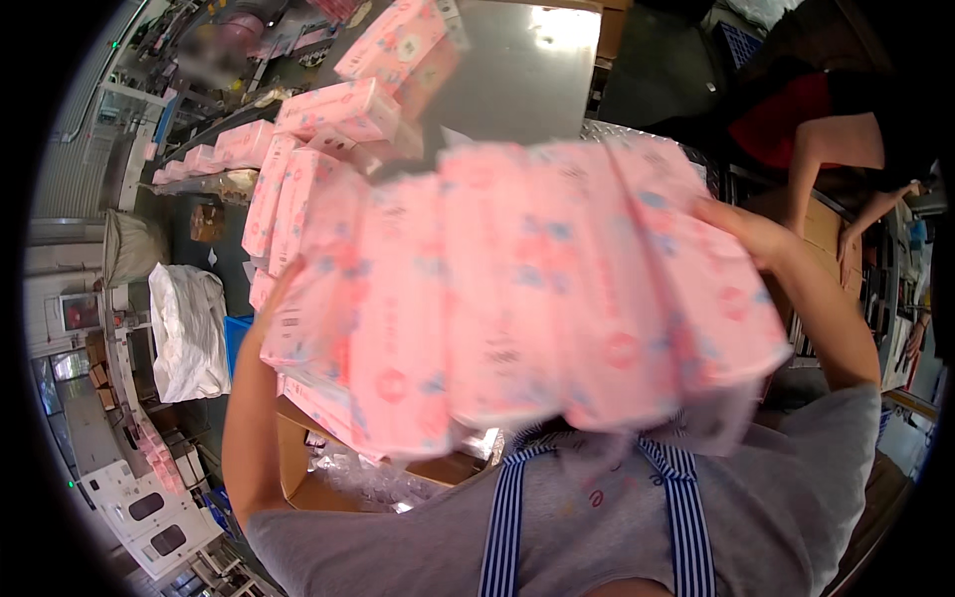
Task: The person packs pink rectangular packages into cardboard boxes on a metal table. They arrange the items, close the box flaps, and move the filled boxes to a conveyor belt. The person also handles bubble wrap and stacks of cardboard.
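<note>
On the far left, a white sack (187, 333) is slumping beside a machine line, where small pink packs (244, 144) are lying in a file. Next, the wearer's left hand (282, 297) is bracing the left end of a row of pink packs (507, 289); its fingers are mostly hiding, so I cannot tell how they are curling. Behind it, more flowered packs (338, 109) are piling along the left edge of a metal tabletop (507, 70), perhaps to be within easy reach. Below, an open carton (293, 463) is holding clear plastic. The row itself is hanging, slightly blurred, in front of the wearer's chest, nearer than the tabletop's near edge. The right hand (751, 237) is gripping its right end, spreading wide; squeezing from both ends is probably what is binding the loose packs together. At far right, a co-worker (841, 139) is reaching down near brown cardboard (821, 239).
</note>
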Tool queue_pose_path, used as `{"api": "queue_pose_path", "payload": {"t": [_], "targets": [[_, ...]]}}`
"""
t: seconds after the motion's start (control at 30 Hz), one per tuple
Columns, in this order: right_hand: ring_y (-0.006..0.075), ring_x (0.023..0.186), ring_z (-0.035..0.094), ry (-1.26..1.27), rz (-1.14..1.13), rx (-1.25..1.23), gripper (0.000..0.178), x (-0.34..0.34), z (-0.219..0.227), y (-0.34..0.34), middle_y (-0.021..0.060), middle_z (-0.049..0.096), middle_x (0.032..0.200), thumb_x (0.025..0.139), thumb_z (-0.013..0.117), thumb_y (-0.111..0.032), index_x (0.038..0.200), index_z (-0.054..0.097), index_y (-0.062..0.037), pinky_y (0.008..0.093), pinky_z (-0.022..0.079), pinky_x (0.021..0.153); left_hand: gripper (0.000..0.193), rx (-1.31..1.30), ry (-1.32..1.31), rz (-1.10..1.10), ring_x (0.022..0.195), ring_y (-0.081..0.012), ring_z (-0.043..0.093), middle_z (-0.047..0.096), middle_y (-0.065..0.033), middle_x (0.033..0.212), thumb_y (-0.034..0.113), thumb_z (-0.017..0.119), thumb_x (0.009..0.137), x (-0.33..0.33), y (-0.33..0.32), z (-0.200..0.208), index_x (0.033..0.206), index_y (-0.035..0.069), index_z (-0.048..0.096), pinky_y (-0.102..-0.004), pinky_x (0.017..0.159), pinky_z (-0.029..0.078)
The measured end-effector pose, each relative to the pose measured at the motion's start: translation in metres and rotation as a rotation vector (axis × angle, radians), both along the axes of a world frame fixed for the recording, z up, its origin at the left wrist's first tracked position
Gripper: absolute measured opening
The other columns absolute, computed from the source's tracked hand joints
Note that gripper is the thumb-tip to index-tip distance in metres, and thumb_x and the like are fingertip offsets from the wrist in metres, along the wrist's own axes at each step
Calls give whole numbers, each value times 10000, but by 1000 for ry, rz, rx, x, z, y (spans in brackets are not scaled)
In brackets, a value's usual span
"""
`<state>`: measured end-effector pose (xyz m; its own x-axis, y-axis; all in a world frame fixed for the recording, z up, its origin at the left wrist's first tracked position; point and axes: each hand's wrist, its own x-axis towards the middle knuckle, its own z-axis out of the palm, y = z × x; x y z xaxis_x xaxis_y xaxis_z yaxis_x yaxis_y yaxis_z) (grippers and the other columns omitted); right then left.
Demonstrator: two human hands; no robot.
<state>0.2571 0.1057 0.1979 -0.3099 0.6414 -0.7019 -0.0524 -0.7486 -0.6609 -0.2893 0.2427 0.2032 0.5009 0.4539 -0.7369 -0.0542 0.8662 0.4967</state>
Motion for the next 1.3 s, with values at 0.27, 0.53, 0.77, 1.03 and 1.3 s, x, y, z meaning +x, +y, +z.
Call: {"api": "queue_pose_path", "payload": {"t": [0.27, 0.53, 0.77, 1.03, 1.3], "targets": [[156, 1112, 529, -36, -267, -367, 584, 183, -126, -237, 85, 530, 1267, 929, 534, -406, 1402, 362, -112, 322, 449, 936, 449, -216, -92, -290, 974, -242, 640, 604, -133, 1173, 339, 464, 947, 205, -83, -117, 1264, 25, 506, -381, 818, 545], [190, 930, 639, -659, 190, -263, 417, 218, -164, -151, 119, 637, 1083, 893, 555, -361, 1162, 584, -43, 369, 538, 735, 363, -352, -26, -633, 1004, -249, 629, 599, -137, 1182, 232, 442, 970, 323, -70, -168, 1254, 16, 507, -399, 848, 534], [384, 1140, 531, -1290, -173, -116, 425, 201, -332, -153, 204, 493, 1301, 868, 554, -261, 1178, 531, 29, 496, 465, 884, 492, 1189, 1022, -1372, 1048, -354, 589, 613, -232, 1096, 444, 497, 860, 397, -147, -371, 1107, 40, 633, -399, 939, 439], [328, 1388, 184, -1307, 481, -28, 830, 112, -189, -181, 137, 185, 1513, 780, 583, -595, 1436, 287, -182, 595, 303, 1006, 888, 1031, 1103, -1335, 1395, -435, 96, 94, -257, 1516, 741, 345, 791, 397, -206, -272, 1488, 224, 159, -601, 1081, 129], [284, 1434, -24, -1290, 411, -94, 1034, 101, -310, -254, 80, 3, 1566, 714, 562, -707, 1499, 75, -243, 659, 121, 1052, 1078, 746, 1147, -1414, 1402, -414, -132, -110, -230, 1527, 770, 493, 703, 417, -268, -290, 1500, 214, 29, -649, 1067, 23]]}}
